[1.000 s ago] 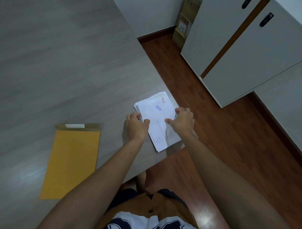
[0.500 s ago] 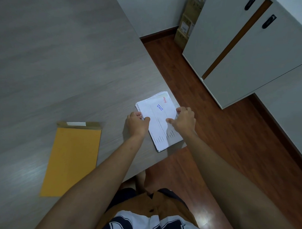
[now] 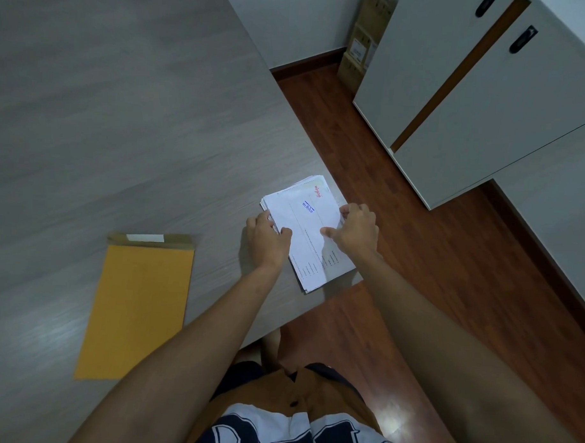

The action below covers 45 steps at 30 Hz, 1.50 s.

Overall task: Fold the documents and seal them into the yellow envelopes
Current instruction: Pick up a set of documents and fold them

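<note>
A stack of white documents point(image 3: 304, 228) with blue and red print lies at the near right corner of the grey table point(image 3: 122, 116). My left hand point(image 3: 267, 240) pinches the stack's left edge, thumb on top. My right hand point(image 3: 353, 233) grips the right edge of the top sheets, thumb pressed on the paper. A yellow envelope point(image 3: 139, 308) lies flat on the table to the left, apart from both hands, its brown flap point(image 3: 151, 240) open with a white adhesive strip showing.
The table's right edge runs diagonally beside the documents, with wooden floor point(image 3: 432, 259) beyond it. White cabinets point(image 3: 487, 105) stand at the right. Cardboard boxes point(image 3: 360, 48) lean against the far wall.
Both hands keep their hold on the stack; the top sheet's right side has lifted slightly under my right hand. The view has shifted a little.
</note>
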Available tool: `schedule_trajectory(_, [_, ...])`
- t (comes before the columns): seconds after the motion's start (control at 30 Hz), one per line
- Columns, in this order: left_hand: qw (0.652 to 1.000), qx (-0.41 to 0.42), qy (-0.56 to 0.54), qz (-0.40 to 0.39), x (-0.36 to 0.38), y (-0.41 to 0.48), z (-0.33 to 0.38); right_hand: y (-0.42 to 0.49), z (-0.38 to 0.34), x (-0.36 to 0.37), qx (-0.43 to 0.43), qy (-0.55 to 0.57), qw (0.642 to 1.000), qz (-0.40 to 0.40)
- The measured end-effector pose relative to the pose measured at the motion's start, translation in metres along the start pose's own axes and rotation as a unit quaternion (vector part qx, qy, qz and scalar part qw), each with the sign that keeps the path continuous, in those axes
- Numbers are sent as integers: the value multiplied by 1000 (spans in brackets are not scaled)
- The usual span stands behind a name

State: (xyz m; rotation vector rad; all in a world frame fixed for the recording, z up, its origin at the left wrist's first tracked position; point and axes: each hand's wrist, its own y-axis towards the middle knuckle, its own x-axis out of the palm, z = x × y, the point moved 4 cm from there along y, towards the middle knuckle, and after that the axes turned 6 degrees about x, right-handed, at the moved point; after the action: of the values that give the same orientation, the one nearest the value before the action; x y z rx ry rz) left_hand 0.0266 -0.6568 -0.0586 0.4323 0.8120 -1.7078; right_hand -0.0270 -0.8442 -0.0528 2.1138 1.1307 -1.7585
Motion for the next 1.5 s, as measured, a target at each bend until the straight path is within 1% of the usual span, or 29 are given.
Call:
schedule_trajectory(0.13, [999,36,35,-4,2,-3,0,-1,1,2,-4,-3,1000,2])
schedule_trajectory(0.37, [999,41,32,-4,2,-2,0,1,1,1,-7,-7,1000,3])
schedule_trajectory(0.57, [1000,10,0,2,0,2,-2,2,0,-1,-13,-12,1000,-2])
schedule_trajectory(0.67, [999,-29,-12,10,-2,7,-4,2,-1,-2,-17,-14,1000,-1])
schedule_trajectory(0.83, [999,-38,-17,19,-3,8,-4,1,-1,-2,-20,-17,1000,-1])
schedule_trajectory(0.97, [991,-105,-86,-6,-5,14,-4,1,-2,-3,-24,-26,999,0])
schedule_trajectory(1.03, [987,-119,-103,-18,-4,16,1,1,-3,-3,-24,-27,999,3])
schedule_trajectory(1.17, [988,-118,-102,-21,-3,14,6,2,-2,-2,-27,-32,999,5])
schedule_trajectory(1.3, [992,-98,-77,0,-7,14,3,3,-1,-1,-30,-35,999,7])
schedule_trajectory(1.43, [989,-58,-132,27,-2,14,6,3,0,0,-31,-39,999,6])
schedule_trajectory(1.5, [988,-31,-150,19,2,12,13,2,0,1,-30,-39,999,6])
